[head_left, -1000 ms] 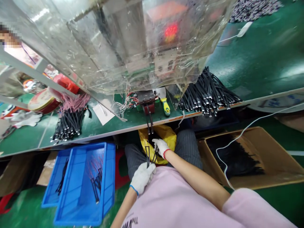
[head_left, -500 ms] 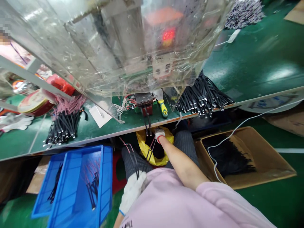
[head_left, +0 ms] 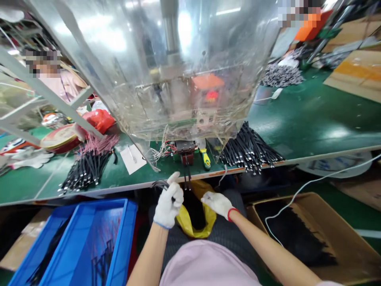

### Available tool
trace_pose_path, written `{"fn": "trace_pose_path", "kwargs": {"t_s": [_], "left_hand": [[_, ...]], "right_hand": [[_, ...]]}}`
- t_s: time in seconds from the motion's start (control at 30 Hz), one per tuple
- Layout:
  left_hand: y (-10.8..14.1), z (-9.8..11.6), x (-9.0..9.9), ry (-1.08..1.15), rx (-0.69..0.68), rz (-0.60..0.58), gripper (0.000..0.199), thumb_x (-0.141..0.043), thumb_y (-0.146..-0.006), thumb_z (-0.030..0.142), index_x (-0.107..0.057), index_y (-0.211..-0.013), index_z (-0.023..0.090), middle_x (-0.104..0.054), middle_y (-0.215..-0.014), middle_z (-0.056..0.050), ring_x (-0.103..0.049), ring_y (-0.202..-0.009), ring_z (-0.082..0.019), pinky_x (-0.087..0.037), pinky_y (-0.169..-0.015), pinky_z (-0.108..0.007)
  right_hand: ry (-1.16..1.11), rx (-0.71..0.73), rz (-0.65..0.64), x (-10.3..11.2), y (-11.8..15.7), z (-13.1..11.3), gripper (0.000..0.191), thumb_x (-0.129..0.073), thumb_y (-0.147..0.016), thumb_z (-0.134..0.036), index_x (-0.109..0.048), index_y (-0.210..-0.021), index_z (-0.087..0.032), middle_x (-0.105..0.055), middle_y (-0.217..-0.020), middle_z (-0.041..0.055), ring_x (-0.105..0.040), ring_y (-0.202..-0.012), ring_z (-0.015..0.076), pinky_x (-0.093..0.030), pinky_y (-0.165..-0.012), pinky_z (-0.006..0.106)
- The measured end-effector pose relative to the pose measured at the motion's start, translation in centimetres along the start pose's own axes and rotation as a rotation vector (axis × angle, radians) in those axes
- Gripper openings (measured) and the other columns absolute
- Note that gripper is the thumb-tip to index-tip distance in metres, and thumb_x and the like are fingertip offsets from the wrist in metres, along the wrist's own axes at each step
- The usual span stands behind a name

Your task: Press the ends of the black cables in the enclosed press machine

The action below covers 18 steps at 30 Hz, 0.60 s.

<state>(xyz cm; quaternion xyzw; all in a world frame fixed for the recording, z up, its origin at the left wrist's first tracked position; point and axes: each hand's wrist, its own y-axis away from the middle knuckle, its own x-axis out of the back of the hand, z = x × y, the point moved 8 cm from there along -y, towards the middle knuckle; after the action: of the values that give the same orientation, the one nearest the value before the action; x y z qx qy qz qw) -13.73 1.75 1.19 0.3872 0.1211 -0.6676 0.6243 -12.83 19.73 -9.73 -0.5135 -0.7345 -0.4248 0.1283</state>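
In a white glove, my left hand [head_left: 168, 202] is closed on a few thin black cables [head_left: 160, 184] at the front edge of the bench; their ends stick out on its left side. My right hand [head_left: 218, 204], gloved in white with a red cuff, is over the right rim of a yellow bag [head_left: 186, 227] in my lap. Its fingers are stretched out, and I see nothing in them. Between and above the hands, two black cables [head_left: 187, 180] hang from the small dark red fixture [head_left: 187, 158] of the machine.
A clear plastic guard [head_left: 166, 107] covers the machine. A yellow-green screwdriver [head_left: 205, 159] lies beside the fixture. Black cable bundles lie left [head_left: 86, 171] and right [head_left: 250, 151]. Blue bins [head_left: 80, 238] stand at lower left, a cardboard box [head_left: 351, 254] at lower right. A person [head_left: 62, 81] is behind at left.
My left hand has risen from beside my body to the bench edge with the cables. The right hand has drawn back from inside the yellow bag to its rim. The view has tilted up.
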Motion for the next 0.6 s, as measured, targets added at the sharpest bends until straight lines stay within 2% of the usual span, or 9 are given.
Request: {"fn": "trace_pose_path", "kwargs": {"t_s": [0.1,0.17,0.27,0.33,0.4,0.5,0.6], "left_hand": [[-2.5,0.1,-2.1,-0.325,0.012,-0.027,0.057,-0.071,-0.072,0.040,-0.054,-0.120,0.016,-0.032,-0.048,0.012,-0.026,-0.039,-0.004,-0.018,-0.035,-0.013],[-2.5,0.1,-2.5,-0.460,0.022,-0.016,0.048,-0.068,-0.073,0.044,-0.059,-0.110,0.014,-0.034,-0.043,0.012,-0.027,-0.035,-0.004,-0.019,-0.033,-0.014],[-1.2,0.3,-2.7,-0.523,0.005,0.011,0.035,-0.068,-0.073,0.045,-0.065,-0.086,0.013,-0.040,-0.038,0.009,-0.030,-0.030,-0.004,-0.020,-0.029,-0.014],[-0.2,-0.2,-2.9,-0.585,0.048,0.008,0.032,-0.066,-0.073,0.044,-0.066,-0.076,0.013,-0.042,-0.037,0.007,-0.034,-0.029,-0.006,-0.023,-0.028,-0.015],[0.4,-1.2,-3.4,-0.623,0.125,-0.022,0.030,-0.062,-0.074,0.042,-0.067,-0.075,0.013,-0.049,-0.040,0.004,-0.038,-0.030,-0.007,-0.028,-0.028,-0.015],[0.2,-2.2,-3.8,-0.564,0.142,-0.042,0.029,-0.056,-0.074,0.040,-0.067,-0.079,0.013,-0.065,-0.060,-0.003,-0.044,-0.033,-0.007,-0.034,-0.030,-0.017],[0.3,-2.8,-2.7,-0.585,0.111,-0.004,0.030,-0.056,-0.076,0.040,-0.069,-0.079,0.014,-0.070,-0.069,-0.006,-0.050,-0.040,-0.009,-0.038,-0.036,-0.019]], "right_hand": [[-0.016,0.092,0.157,4.0,2.5,-3.4,0.033,-0.042,-0.092,-0.041,-0.068,-0.090,-0.020,-0.071,-0.088,0.0053,-0.065,-0.081,0.0184,-0.042,-0.070,0.027],[-0.165,0.100,0.234,7.0,3.2,-5.6,0.035,-0.042,-0.091,-0.045,-0.067,-0.095,-0.022,-0.071,-0.084,0.0034,-0.065,-0.071,0.0158,-0.043,-0.064,0.025],[-0.427,0.167,0.191,9.4,2.5,-9.5,0.037,-0.049,-0.085,-0.051,-0.065,-0.098,-0.020,-0.070,-0.080,0.0026,-0.063,-0.063,0.0141,-0.045,-0.057,0.024],[-0.564,0.225,0.075,9.2,1.4,-12.1,0.039,-0.054,-0.080,-0.054,-0.064,-0.094,-0.018,-0.069,-0.075,0.0025,-0.062,-0.059,0.0139,-0.045,-0.053,0.024],[-0.683,0.235,-0.023,8.2,0.4,-13.9,0.043,-0.060,-0.075,-0.056,-0.064,-0.090,-0.016,-0.067,-0.070,0.0024,-0.060,-0.056,0.0138,-0.044,-0.049,0.024],[-0.805,0.148,-0.037,7.0,-0.5,-14.4,0.044,-0.070,-0.068,-0.055,-0.064,-0.086,-0.015,-0.065,-0.065,0.0022,-0.058,-0.052,0.0129,-0.043,-0.046,0.022],[-0.891,0.088,-0.046,6.1,0.2,-14.0,0.044,-0.079,-0.060,-0.051,-0.063,-0.078,-0.015,-0.063,-0.059,0.0012,-0.056,-0.048,0.0117,-0.041,-0.043,0.021]]}}
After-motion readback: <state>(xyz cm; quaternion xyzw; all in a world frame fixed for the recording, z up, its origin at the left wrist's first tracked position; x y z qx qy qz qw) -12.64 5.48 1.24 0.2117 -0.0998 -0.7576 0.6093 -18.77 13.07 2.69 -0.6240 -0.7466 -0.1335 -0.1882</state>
